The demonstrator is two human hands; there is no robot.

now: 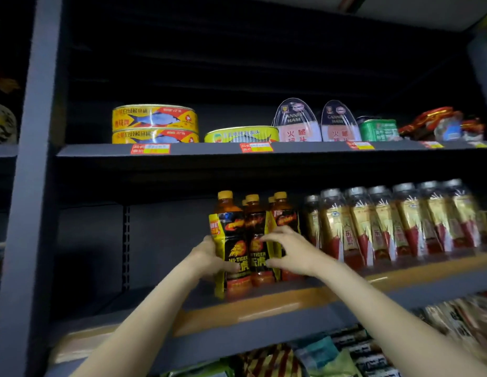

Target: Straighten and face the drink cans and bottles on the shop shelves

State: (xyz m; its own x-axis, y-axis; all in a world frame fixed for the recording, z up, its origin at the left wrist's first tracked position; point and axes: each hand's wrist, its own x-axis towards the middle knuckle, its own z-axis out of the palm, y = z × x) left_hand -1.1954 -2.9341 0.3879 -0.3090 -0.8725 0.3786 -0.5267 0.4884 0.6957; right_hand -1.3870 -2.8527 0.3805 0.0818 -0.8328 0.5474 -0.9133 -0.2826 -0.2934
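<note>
**Hi-Tiger bottles, middle shelf: facing in hand**

My left hand (209, 258) grips the leftmost bottle (231, 248), fingers curled round its 9 o'clock side. My right hand (291, 253) rests spread fingers on the neighbouring bottle (257, 240). Both bottles upright, touching, at the shelf (264, 303) front; dark labels, yellow caps, leftmost label turned slightly.

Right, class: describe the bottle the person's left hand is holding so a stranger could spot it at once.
Find the middle shelf with the orange front strip. At its left end stands a cluster of dark Hi-Tiger bottles with yellow caps; the left hand grips the leftmost bottle. Only this one has empty shelf to its left.
</note>
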